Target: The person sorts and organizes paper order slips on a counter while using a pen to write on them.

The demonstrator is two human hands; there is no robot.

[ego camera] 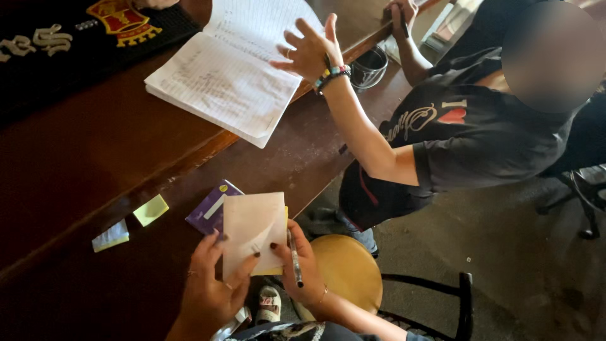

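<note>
Both hands hold pale card (252,230) at counter edge (315,189) — right hand (302,265) w/ pen (294,257), left hand (211,287).

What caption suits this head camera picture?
Both hands hold a pale paper slip; the right also grips a pen.

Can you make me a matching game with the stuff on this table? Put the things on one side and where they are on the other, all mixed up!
Things:
1. pen
2. open notebook
3. yellow sticky note
4. white paper

Places:
A. lying alone on the brown table
B. under another person's spread hand
C. in the right hand
D. held up by both hands, the left hand too

Pairs: 1-C, 2-B, 3-A, 4-D
</note>
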